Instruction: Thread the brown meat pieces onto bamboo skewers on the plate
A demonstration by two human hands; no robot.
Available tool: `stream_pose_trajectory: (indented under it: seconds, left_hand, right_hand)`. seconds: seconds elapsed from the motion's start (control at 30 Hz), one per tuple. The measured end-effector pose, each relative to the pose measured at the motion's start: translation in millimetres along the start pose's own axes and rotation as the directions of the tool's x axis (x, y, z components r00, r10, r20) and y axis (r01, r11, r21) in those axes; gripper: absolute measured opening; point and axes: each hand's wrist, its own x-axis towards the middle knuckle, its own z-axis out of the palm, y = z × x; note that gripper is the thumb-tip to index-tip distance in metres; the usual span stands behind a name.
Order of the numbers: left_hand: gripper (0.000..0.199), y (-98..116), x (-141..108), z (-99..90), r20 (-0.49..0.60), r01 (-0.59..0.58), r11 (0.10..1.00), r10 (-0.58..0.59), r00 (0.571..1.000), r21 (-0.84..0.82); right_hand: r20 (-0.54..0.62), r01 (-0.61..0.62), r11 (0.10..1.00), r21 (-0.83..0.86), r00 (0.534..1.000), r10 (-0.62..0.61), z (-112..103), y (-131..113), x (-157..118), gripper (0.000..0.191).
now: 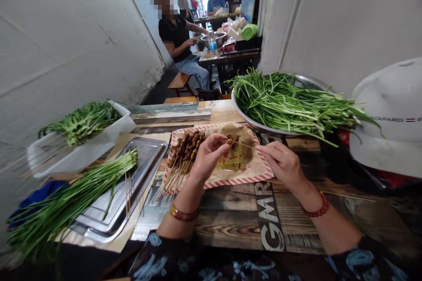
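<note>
A skewer of dark browned meat pieces (232, 141) is held level over a sheet of paper with a red-and-white striped border (260, 171). My right hand (283, 162) pinches the bare end of its thin stick. At the other end, my left hand (211, 153) has its thumb and fingers curled in at the meat; exactly what they grip is partly hidden. Under and left of that hand, a pile of similar meat skewers (186, 149) lies on the paper, sticks pointing toward me. The paper's middle looks dark and greasy.
A metal bowl (308, 80) heaped with long green stalks (293, 101) stands at the back right, by a white cap (389, 114). On the left are a metal tray (99, 219) with cut greens (85, 189) and a white tub (69, 160). A person (178, 39) sits beyond.
</note>
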Motion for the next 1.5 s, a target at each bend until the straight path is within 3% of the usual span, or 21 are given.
stream_pose_trajectory:
  seconds: [0.37,0.53,0.73,1.27,1.5]
  left_hand:
    - [0.029,-2,-9,-5.3,0.042,0.126,0.985,-0.122,0.992,-0.119]
    - [0.028,-5,-8,-4.2,0.019,0.087,0.99,-0.085,0.996,-0.112]
    - [0.025,-4,-8,0.3,0.006,0.089,0.982,-0.089,0.996,-0.169]
    - [0.028,-6,-5,-0.5,-0.039,0.099,0.931,-0.12,0.992,-0.352]
    - [0.025,-5,-5,-2.1,-0.027,0.103,0.933,-0.119,0.992,-0.344]
  right_hand:
    - [0.053,-0.023,1.0,-0.018,0.998,0.024,-1,-1,-1,0.031]
    - [-0.012,-0.017,1.0,-0.001,1.0,0.017,-3,-5,-1,0.033]
    - [0.057,0.007,1.0,0.024,0.998,-0.008,-2,-8,-1,0.033]
    - [0.036,0.006,1.0,0.01,0.999,-0.006,-5,-9,0,0.031]
    - [0.05,0.017,0.997,-0.081,0.999,-0.013,-9,-9,-1,0.034]
